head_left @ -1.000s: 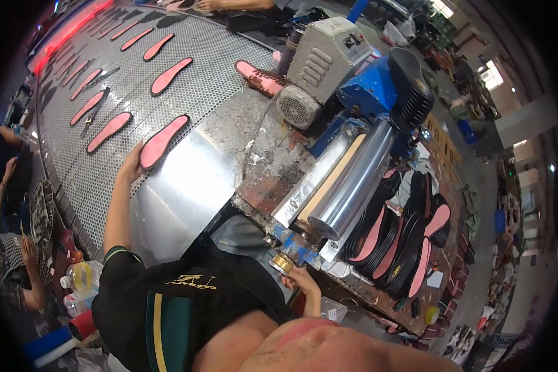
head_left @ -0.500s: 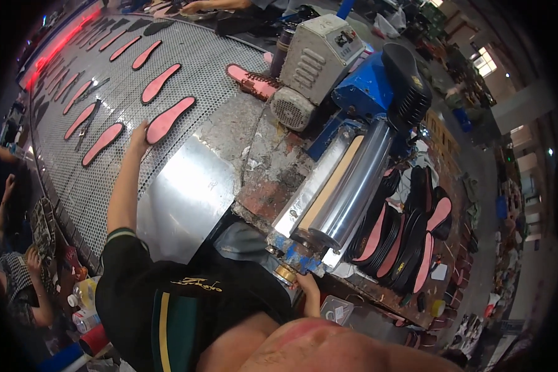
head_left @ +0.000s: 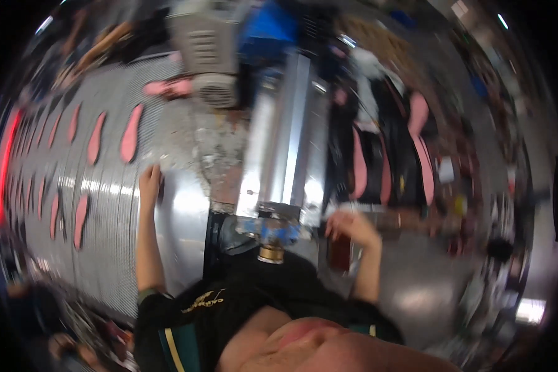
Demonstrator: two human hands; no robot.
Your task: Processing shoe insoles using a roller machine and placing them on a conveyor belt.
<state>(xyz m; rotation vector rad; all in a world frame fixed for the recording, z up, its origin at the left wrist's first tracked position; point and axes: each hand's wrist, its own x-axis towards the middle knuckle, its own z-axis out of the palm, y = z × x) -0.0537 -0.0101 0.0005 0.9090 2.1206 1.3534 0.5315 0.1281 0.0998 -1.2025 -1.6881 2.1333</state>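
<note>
My left hand (head_left: 149,185) is over the smooth metal plate (head_left: 183,214) at the mesh belt's near end. A dark strip shows beside its fingers; blur hides whether it is held or a shadow. Beyond it, apart from the hand, a pink insole with a dark edge (head_left: 130,134) lies on the mesh belt (head_left: 108,186). My right hand (head_left: 353,227) is open and empty-looking, fingers apart, to the right of the roller machine (head_left: 293,133) and its brass end piece (head_left: 271,253). It is just below the stacked black-and-pink soles (head_left: 371,164).
More pink insoles (head_left: 80,221) lie in two rows along the belt. A pink shoe piece (head_left: 167,88) lies near the grey motor housing (head_left: 204,46). A blue machine cover (head_left: 270,28) stands behind the rollers. Another person's arm (head_left: 105,44) reaches in at the far left.
The view has turned and blurred. My left hand has come off the pink insole, back over the metal plate. My right hand has moved from beside the brass end piece toward the stacked soles.
</note>
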